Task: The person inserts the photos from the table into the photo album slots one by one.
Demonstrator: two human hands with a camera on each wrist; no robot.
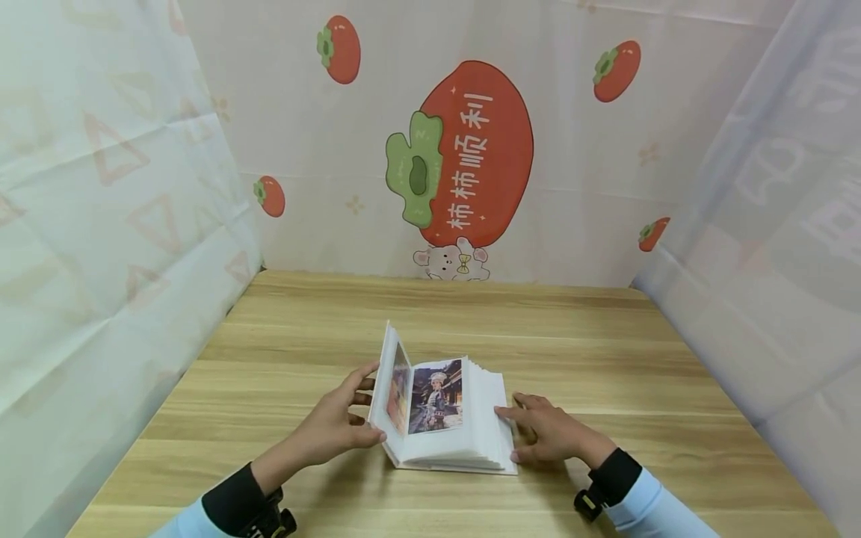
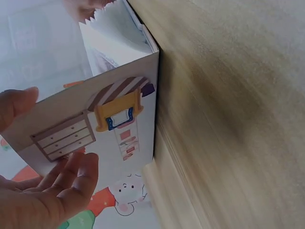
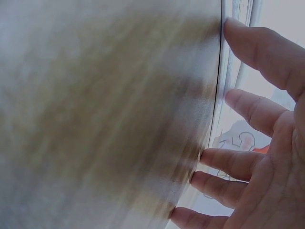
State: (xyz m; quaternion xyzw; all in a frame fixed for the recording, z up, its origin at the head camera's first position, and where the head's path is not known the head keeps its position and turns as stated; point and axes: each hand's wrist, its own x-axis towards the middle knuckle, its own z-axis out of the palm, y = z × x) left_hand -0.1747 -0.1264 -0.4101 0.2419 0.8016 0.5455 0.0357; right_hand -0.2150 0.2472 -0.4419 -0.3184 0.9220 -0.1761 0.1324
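Note:
A small white photo album [image 1: 483, 418] lies open on the wooden table, with a colour photo [image 1: 436, 396] of a figure in a cap on its exposed page. My left hand [image 1: 329, 430] holds the raised front cover at its left edge, thumb on the near side and fingers behind. In the left wrist view, drawings of a dresser and a striped awning decorate the outside of that cover [image 2: 112, 157]. Beside the album's right edge, my right hand [image 1: 554, 432] has its fingers extended, thumb and index fingertip touching the edge; other fingertips rest on the table in the right wrist view.
The wooden table [image 1: 572, 336] spreads around the album. A white cloth backdrop [image 1: 572, 172] with printed persimmons stands behind it, and cloth panels [image 1: 121, 224] hang at both sides. Each wrist carries a black band [image 1: 615, 477] with a small device.

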